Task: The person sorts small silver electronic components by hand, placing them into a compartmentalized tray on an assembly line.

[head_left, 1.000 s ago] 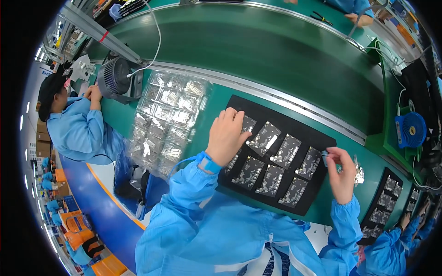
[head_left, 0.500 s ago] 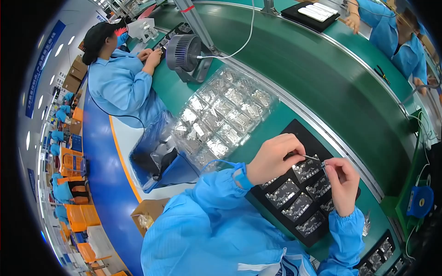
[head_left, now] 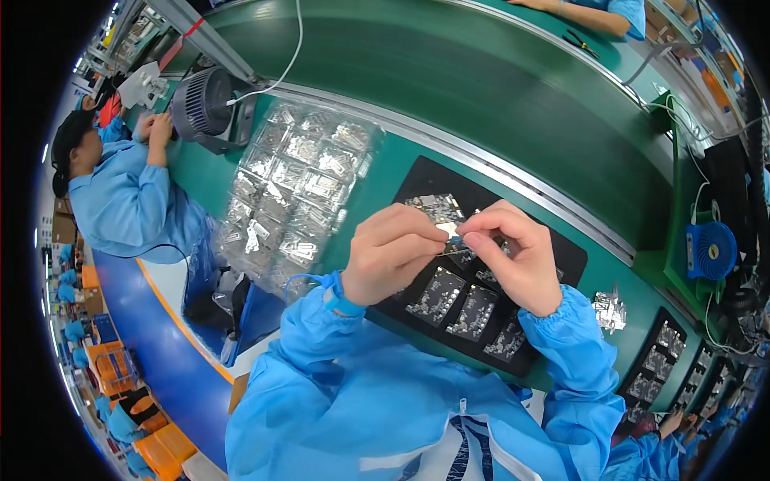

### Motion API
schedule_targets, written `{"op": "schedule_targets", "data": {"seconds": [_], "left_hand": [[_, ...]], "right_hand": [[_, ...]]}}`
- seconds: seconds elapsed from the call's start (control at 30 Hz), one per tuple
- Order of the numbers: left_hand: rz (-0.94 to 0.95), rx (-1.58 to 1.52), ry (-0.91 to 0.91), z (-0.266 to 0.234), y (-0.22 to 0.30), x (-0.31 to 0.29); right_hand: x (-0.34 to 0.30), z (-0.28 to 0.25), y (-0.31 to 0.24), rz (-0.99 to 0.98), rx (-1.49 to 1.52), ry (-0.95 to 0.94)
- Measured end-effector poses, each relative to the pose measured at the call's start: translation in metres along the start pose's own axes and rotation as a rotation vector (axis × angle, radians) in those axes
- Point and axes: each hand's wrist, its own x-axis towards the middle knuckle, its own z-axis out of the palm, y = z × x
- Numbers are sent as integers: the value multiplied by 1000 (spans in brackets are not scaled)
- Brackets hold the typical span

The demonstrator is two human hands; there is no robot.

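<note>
My left hand [head_left: 391, 250] is closed in a pinch, with a thin metal tool [head_left: 433, 255] showing below its fingertips. My right hand [head_left: 517, 252], also pinched, meets it over a black pad and holds a small silver metal piece [head_left: 449, 230] with a bit of blue at its edge. The fingers partly cover both items. Several circuit boards [head_left: 437, 295] lie in rows on the black pad [head_left: 561, 250] beneath. One board [head_left: 435, 207] sits just beyond my fingertips; my right hand hides others.
A clear compartment tray [head_left: 371, 152] of silver metal parts lies to the left, near a grey fan [head_left: 204, 108]. A green conveyor belt [head_left: 497, 96] runs behind. At right are loose silver parts [head_left: 609, 310], more board-filled black pads [head_left: 658, 361] and a blue fan [head_left: 712, 250]. A co-worker [head_left: 128, 192] sits left.
The view has turned, so the bench sits further left. My hands have come closer together, their fingertips now meeting around the small metal piece.
</note>
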Motion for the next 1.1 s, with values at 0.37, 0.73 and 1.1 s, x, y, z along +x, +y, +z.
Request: {"op": "schedule_targets", "data": {"seconds": [0.37, 0.73, 1.1], "left_hand": [[30, 23, -9, 5, -4, -1], [-496, -144, -26, 9, -6, 6], [-782, -284, -1, 32, -102, 8]], "right_hand": [[-3, -3, 1, -29, -105, -28], [13, -11, 11, -145, -297, -76], [71, 2, 92, -238, -680, 75]]}}
